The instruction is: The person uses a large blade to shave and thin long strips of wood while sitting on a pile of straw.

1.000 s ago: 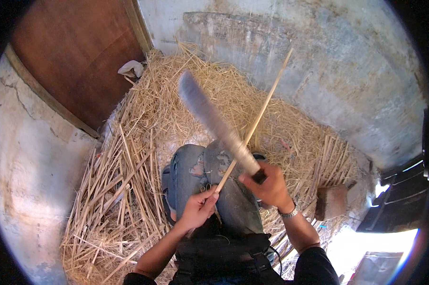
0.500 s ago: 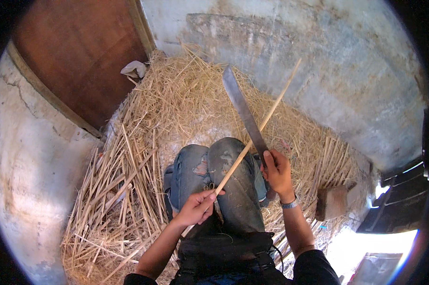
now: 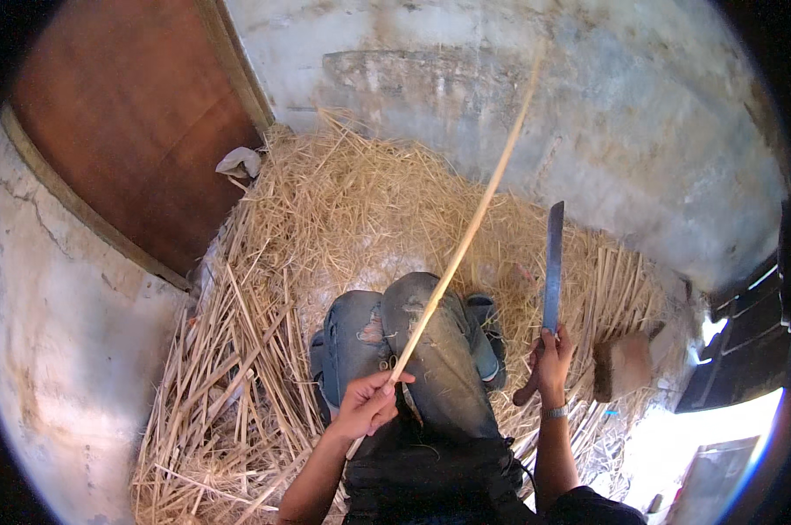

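Observation:
In my left hand is the lower end of a long, pale stick, gripped above my lap. The stick slants up and to the right, over my right knee, and its far tip blurs in front of the wall. My right hand is closed around a machete by its brown handle, out to the right of my knees. The dark, straight blade points away from me, apart from the stick. Torn jeans cover my bent legs beneath the stick.
Straw and shavings cover the floor around me. Split sticks lie heaped on my left, with more at the right. A brick-like block sits right of the machete. Stained walls and a brown door enclose the space.
The machete has swung right, away from the stick, and its blade now stands nearly straight. The stick has tilted steeper, its far end rising. My left hand keeps hold of it.

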The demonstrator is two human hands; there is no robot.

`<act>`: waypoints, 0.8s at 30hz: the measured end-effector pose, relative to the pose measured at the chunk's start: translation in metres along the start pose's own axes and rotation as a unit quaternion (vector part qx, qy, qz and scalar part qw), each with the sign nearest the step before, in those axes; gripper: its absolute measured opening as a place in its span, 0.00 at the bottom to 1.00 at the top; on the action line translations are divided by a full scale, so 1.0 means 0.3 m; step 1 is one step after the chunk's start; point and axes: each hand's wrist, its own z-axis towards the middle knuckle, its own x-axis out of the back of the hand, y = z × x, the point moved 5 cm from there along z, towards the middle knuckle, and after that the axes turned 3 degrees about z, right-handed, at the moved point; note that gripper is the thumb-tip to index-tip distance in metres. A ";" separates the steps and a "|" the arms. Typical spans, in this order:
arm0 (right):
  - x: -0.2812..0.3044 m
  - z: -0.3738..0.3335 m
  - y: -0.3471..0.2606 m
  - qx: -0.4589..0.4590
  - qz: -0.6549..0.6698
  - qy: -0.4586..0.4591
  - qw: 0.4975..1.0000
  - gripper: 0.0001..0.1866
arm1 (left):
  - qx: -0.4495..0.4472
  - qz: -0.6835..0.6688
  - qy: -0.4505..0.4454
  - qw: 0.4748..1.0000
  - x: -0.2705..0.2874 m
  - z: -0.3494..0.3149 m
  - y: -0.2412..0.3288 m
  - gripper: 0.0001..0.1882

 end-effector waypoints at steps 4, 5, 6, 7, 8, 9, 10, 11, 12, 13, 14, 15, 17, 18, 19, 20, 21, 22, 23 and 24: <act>-0.001 -0.054 -0.041 0.062 -0.004 -0.056 0.997 0.06 | 0.031 -0.056 -0.022 0.998 -0.064 -0.012 -0.003 0.24; -0.018 -0.064 -0.051 0.062 -0.005 -0.059 0.996 0.06 | 0.043 -0.074 -0.033 0.996 -0.068 -0.018 -0.014 0.24; -0.048 -0.071 -0.070 0.081 0.000 -0.077 0.994 0.07 | 0.056 -0.093 -0.045 0.993 -0.074 -0.025 -0.023 0.25; -0.088 -0.089 -0.089 0.096 0.005 -0.094 0.991 0.08 | 0.058 -0.093 -0.043 0.993 -0.074 -0.034 -0.027 0.25; -0.122 -0.109 -0.108 0.078 0.026 -0.091 0.992 0.09 | 0.078 -0.107 -0.037 0.990 -0.073 -0.041 -0.033 0.25; -0.143 -0.116 -0.112 0.080 0.028 -0.088 0.992 0.09 | 0.095 -0.119 -0.037 0.988 -0.074 -0.039 -0.032 0.24; -0.163 -0.124 -0.118 0.099 0.046 -0.108 0.988 0.11 | 0.096 -0.116 -0.040 0.988 -0.074 -0.047 -0.038 0.24; -0.201 -0.127 -0.136 0.122 0.068 -0.130 0.982 0.12 | 0.085 -0.132 -0.037 0.987 -0.068 -0.056 -0.039 0.25; -0.229 -0.132 -0.163 0.139 0.022 -0.122 0.982 0.13 | 0.075 -0.148 -0.034 0.986 -0.060 -0.061 -0.034 0.25; -0.246 -0.134 -0.177 0.141 0.024 -0.121 0.982 0.13 | 0.074 -0.145 -0.036 0.986 -0.060 -0.062 -0.029 0.25; -0.256 -0.133 -0.193 0.153 0.011 -0.102 0.983 0.14 | 0.073 -0.143 -0.019 0.987 -0.055 -0.063 -0.024 0.25; -0.270 -0.132 -0.213 0.164 -0.001 -0.083 0.983 0.15 | 0.071 -0.140 -0.001 0.988 -0.050 -0.063 -0.019 0.26; -0.291 -0.136 -0.266 0.172 0.027 -0.078 0.982 0.17 | 0.077 -0.145 0.005 0.986 -0.044 -0.065 -0.041 0.26; -0.295 -0.133 -0.278 0.130 0.058 -0.083 0.986 0.19 | 0.084 -0.148 0.011 0.985 -0.041 -0.064 -0.053 0.26; -0.294 -0.138 -0.278 0.085 0.089 -0.087 0.989 0.20 | 0.085 -0.150 0.012 0.985 -0.047 -0.059 -0.064 0.26; -0.299 -0.157 -0.285 0.084 0.087 -0.086 0.989 0.20 | 0.106 -0.138 0.024 0.984 -0.052 -0.054 -0.082 0.25; -0.318 -0.181 -0.291 0.080 0.090 -0.107 0.987 0.22 | 0.127 -0.125 0.037 0.983 -0.050 -0.053 -0.098 0.25; -0.330 -0.191 -0.297 0.081 0.094 -0.127 0.984 0.23 | 0.126 -0.125 0.034 0.984 -0.046 -0.045 -0.108 0.25; -0.314 -0.182 -0.270 0.081 0.093 -0.125 0.984 0.23 | 0.116 -0.135 0.030 0.984 -0.045 -0.043 -0.119 0.25; -0.317 -0.175 -0.239 0.163 -0.017 -0.194 0.967 0.25 | 0.106 -0.145 0.025 0.983 -0.046 -0.042 -0.124 0.25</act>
